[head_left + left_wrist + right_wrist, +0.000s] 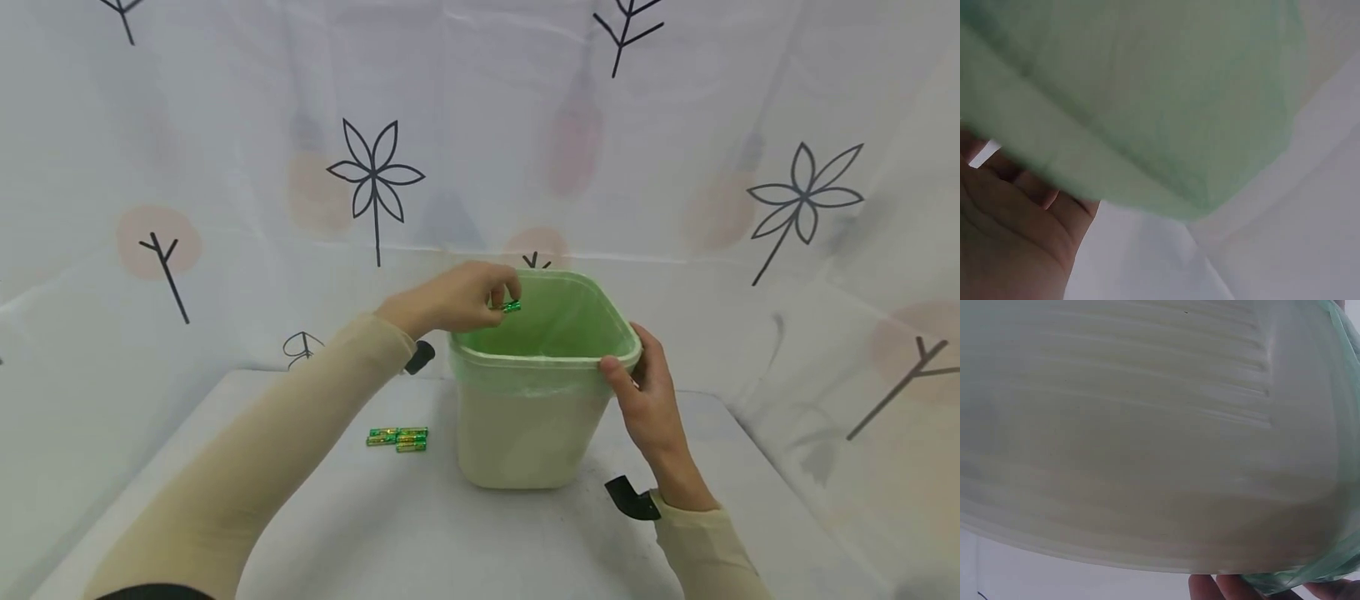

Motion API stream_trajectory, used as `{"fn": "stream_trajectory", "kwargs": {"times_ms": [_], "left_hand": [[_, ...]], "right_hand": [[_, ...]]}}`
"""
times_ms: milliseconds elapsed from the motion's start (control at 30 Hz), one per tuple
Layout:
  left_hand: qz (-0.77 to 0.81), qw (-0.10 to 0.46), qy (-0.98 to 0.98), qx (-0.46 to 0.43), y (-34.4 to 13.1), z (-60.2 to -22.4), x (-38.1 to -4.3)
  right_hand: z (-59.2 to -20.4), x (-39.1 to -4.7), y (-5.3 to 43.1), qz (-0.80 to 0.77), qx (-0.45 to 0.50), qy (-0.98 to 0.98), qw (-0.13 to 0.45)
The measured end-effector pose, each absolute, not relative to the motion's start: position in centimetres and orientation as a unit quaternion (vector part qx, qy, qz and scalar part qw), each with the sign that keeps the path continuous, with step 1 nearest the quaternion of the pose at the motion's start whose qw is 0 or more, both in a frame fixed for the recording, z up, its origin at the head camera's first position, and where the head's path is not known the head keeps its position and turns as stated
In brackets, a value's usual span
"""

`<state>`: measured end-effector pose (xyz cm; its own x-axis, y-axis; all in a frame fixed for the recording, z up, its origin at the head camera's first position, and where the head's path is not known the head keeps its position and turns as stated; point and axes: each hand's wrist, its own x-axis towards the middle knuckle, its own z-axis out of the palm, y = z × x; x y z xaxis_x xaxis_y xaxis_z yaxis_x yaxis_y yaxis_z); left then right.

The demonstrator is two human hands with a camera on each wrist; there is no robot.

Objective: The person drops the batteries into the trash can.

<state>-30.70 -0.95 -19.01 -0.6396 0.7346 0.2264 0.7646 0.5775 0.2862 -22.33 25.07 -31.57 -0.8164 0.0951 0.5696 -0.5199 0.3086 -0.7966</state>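
A pale green trash bin (525, 442) stands upright on the table, lined with a thin green bag (536, 379) folded over its rim. My left hand (459, 297) is at the bin's left rim, pinching a small green battery (512, 307) over the opening. On the bin's right front corner, my right hand (647, 404) grips the rim, thumb on the near side. Several green and gold batteries (397, 439) lie side by side left of the bin. In the right wrist view, fingertips (1235, 589) show at the bin's edge beside the bag.
The white-covered table (360, 525) extends around the bin. A pale patterned curtain (465, 125) hangs behind it and along both sides. Black bands with camera mounts (632, 500) sit at the wrists.
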Motion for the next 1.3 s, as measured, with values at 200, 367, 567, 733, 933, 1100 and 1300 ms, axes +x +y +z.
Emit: {"fn": "stream_trajectory", "kwargs": {"times_ms": [200,367,567,733,933,1100,1300], "left_hand": [[-0.169,0.034,-0.893,-0.415,0.0,-19.6,-31.2],[-0.152,0.028,-0.897,-0.414,0.5,-20.3,-31.5],[-0.152,0.02,-0.896,-0.417,1.1,-20.6,-31.7],[-0.15,0.016,-0.897,-0.415,1.3,-20.7,-31.7],[-0.149,0.011,-0.9,-0.41,1.3,-20.7,-31.8],[-0.145,0.01,-0.9,-0.41,1.3,-20.8,-31.9],[-0.136,0.017,-0.901,-0.412,1.2,-20.8,-31.9]], "right_hand": [[-31.5,-22.4,25.0,0.569,0.139,-0.764,0.269],[-31.5,-22.4,24.8,0.569,0.14,-0.764,0.27],[-31.4,-22.5,24.8,0.574,0.14,-0.758,0.274],[-31.3,-22.6,24.8,0.575,0.141,-0.757,0.275],[-31.3,-22.6,24.8,0.576,0.141,-0.758,0.273],[-31.3,-22.5,24.7,0.573,0.136,-0.762,0.269],[-31.3,-22.5,24.7,0.573,0.136,-0.761,0.27]]}}
